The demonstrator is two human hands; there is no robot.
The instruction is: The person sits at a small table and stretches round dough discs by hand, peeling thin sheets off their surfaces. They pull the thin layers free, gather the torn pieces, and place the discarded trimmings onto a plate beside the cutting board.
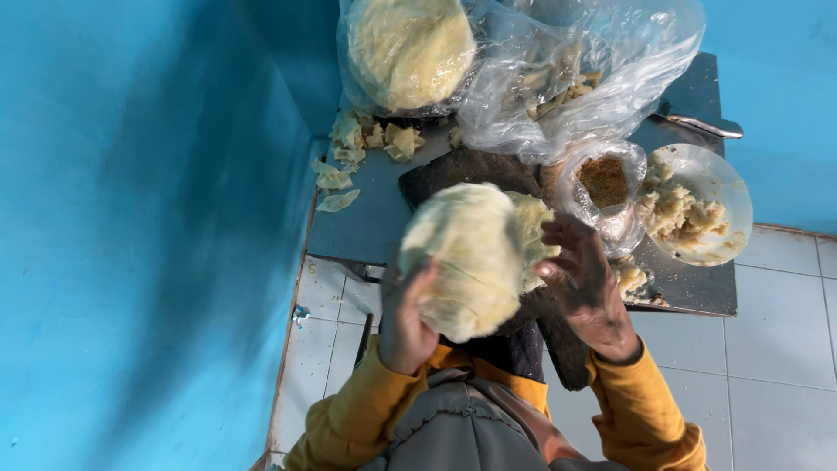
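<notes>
Cabbage head point(466, 257): pale green-yellow, held up in the air above the near edge of the tabletop point(366, 218), in front of the person's chest. Outer leaves look partly off; one leaf point(534, 231) hangs loose on its right side.

Left hand point(405, 323): cupped under and behind the cabbage, clamped on it. Right hand point(584, 279): fingers spread, touching the loose leaf at the cabbage's right; whether it grips the leaf I cannot tell.

Progress, as judged: stripping underway, not finished. Torn leaf scraps point(366, 144) lie beyond the cabbage to its left, on the tabletop. A second cabbage point(410, 48) sits in a clear plastic bag further beyond, apparently untouched.

Misc., right of the cabbage: small bag of brown crumbs point(603, 181), white bowl point(732, 187) with pale lumpy contents, large clear bag point(602, 70) w/ scraps beyond. Dark board point(453, 170) directly behind the cabbage. Blue wall point(131, 235) left; tiled floor point(776, 349) below.
</notes>
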